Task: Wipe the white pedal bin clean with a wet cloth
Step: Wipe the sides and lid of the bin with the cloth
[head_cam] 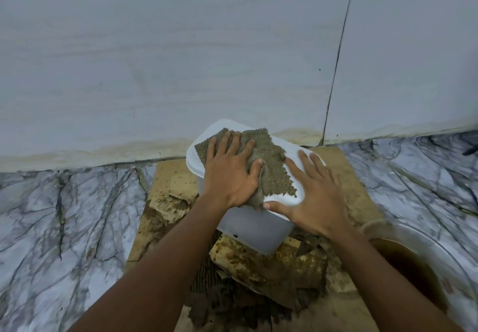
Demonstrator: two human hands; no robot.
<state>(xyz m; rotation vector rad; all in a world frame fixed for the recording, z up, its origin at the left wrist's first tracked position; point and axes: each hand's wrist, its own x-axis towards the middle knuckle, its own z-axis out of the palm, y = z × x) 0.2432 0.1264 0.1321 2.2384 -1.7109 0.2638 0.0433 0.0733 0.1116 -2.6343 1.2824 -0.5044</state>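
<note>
The white pedal bin (254,224) stands on soiled cardboard close to the wall, its lid facing up. A wet grey-brown textured cloth (273,162) lies spread over the lid. My left hand (231,170) presses flat on the cloth with fingers spread and straight. My right hand (314,193) rests flat on the lid's right side beside the cloth, fingers extended, thumb along the lid's front edge.
Wet, torn, muddy cardboard (261,277) covers the floor under and in front of the bin. A clear bowl of brown water (419,267) sits at lower right. Marble-patterned floor (64,228) spreads on both sides; a pale tiled wall (181,60) rises right behind.
</note>
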